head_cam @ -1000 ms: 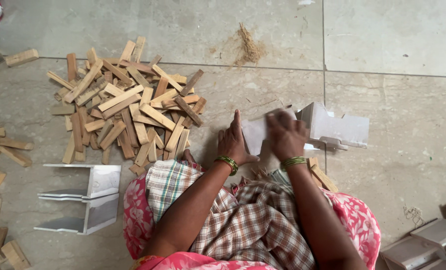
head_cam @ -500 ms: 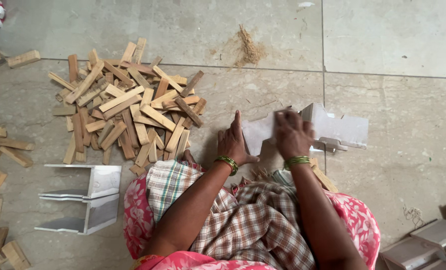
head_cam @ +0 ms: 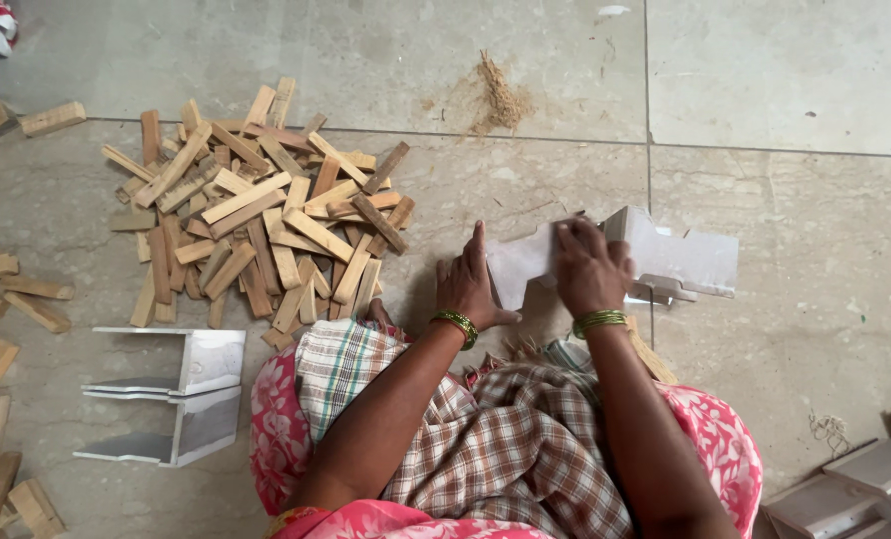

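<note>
Cardboard, pale grey, a flat folded box blank (head_cam: 655, 258) w/ flaps, lies on the stone-tile floor (head_cam: 785, 80) just ahead of the seated person's knees. Right hand (head_cam: 590, 268) presses flat on its middle, fingers spread; left hand (head_cam: 468, 284) open, thumb up, edge against the blank's left end. Heap of rough wood sticks (head_cam: 256, 225) left of it. Two white channel-shaped pieces (head_cam: 176, 394) nearer, lower left.

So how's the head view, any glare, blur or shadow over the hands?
Head view: soft even light, no glare on the floor tiles; left hand and right hand are sharp on the white channel piece; only faint shadow under them; wooden block pile is crisp.
</note>
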`<state>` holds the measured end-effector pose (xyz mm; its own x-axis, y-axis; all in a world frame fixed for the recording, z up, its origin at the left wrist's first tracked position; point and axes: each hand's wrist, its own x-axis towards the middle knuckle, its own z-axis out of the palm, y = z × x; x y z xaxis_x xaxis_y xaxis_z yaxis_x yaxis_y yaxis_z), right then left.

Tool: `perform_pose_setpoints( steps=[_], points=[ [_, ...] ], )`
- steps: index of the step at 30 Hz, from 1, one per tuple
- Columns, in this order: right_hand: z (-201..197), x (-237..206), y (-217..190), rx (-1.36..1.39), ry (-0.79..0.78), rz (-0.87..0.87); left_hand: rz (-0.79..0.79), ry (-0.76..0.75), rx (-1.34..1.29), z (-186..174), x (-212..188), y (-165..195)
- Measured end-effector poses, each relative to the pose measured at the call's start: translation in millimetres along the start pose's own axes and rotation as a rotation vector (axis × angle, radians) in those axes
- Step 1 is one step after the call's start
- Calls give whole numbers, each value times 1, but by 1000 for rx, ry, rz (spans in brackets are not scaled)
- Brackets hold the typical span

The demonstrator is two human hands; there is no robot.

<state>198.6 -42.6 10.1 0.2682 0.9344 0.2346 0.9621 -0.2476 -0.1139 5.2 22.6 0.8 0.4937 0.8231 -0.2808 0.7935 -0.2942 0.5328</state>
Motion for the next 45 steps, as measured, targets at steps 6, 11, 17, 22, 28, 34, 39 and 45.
perform_pose_setpoints(
  steps=[6, 11, 17, 22, 28, 34, 39, 45],
  points=[
    [9, -24, -39, -81, -66, -194, 5, 32, -7, 11, 3, -6],
    [-4, -12, -39, 44, -247, -61, 44, 99, 43, 14, 3, -9],
    [-7, 0, -12, -51, -10, 84, -1, 11, 7, 11, 4, -6],
    [2, -25, -49, 129, -141, -249, 83, 176, 57, 26, 10, -16],
    [-1, -1, -6, -45, -16, 12, 8, 29, 3, 11, 5, -7],
    [7, -18, -29, 106, -126, -222, 6, 38, 34, 3, 2, 0],
    [1, -17, -46, 81, -139, -173, 8, 44, 35, 4, 2, -1],
    [-11, 0, -5, -65, 18, 18, -7, 0, 29, 1, 1, 0]
  ],
)
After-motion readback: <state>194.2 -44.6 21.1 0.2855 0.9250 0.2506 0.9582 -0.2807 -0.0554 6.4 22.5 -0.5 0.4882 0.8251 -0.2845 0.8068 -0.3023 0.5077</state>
